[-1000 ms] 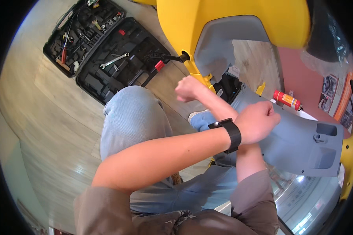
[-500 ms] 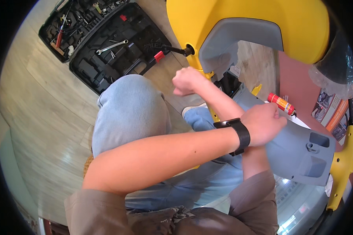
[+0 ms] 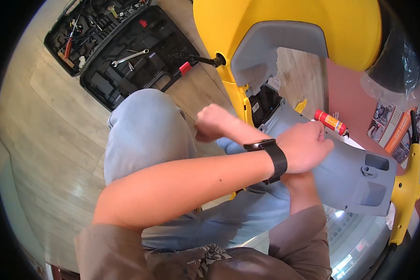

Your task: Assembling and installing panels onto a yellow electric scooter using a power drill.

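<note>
My forearms cross in front of me, the left one passing over the right. My left hand, with a black watch on its wrist, lies curled over the long grey-blue plastic panel at the right; its fingertips are hidden underneath. Reaching to the left beneath it, my right hand is closed in a fist between my raised knee and the yellow frame strip. Whatever the fist holds, if anything, cannot be seen. A yellow scooter body with a grey inner panel stands ahead.
An unfolded black tool case lies on the wooden floor at far left, a combination wrench inside. A small red cylinder rests behind the grey-blue panel. A yellow bar and plastic-wrapped part are at the right.
My right hand has moved nearer to me and slightly left, away from the yellow frame. My left hand stays over the panel. The whole view has shifted slightly.
</note>
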Demonstrator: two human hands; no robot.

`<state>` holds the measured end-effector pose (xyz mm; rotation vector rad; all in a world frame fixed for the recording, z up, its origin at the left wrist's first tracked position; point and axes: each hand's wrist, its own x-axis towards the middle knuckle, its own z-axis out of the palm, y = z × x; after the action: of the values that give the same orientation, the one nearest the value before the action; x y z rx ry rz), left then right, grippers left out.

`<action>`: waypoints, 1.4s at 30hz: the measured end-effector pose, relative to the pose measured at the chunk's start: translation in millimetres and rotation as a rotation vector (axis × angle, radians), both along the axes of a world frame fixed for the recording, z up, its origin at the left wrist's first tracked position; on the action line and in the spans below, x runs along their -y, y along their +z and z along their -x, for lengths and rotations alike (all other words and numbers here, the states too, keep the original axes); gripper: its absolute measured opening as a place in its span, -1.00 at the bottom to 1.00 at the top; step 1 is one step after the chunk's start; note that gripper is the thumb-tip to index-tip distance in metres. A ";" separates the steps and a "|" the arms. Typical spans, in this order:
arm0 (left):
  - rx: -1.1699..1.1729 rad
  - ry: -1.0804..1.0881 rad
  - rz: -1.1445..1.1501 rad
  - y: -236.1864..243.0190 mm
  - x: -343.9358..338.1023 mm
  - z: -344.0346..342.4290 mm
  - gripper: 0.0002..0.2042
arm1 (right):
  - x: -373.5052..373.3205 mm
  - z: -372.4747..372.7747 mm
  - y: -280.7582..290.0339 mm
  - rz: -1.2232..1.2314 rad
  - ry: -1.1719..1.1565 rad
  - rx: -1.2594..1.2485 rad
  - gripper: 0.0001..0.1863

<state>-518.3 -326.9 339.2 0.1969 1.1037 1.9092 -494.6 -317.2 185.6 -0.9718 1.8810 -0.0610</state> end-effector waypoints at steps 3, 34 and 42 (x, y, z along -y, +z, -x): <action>-0.023 -0.033 -0.065 14.3 -11.6 6.6 -0.75 | -38.2 46.5 2.4 -0.268 -0.073 -0.044 -0.67; -0.113 -0.314 -0.072 13.6 -22.1 -31.1 -0.89 | -55.2 -85.6 -25.8 -0.008 -0.362 -0.192 -0.81; -0.926 -1.264 -0.067 16.8 -0.2 -72.4 -0.78 | -123.4 -119.3 -49.0 -0.249 -0.291 -0.198 -0.80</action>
<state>-446.0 -326.7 356.0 1.5163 1.0190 0.6389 -375.3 -193.8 136.6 -0.5467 2.1413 0.0975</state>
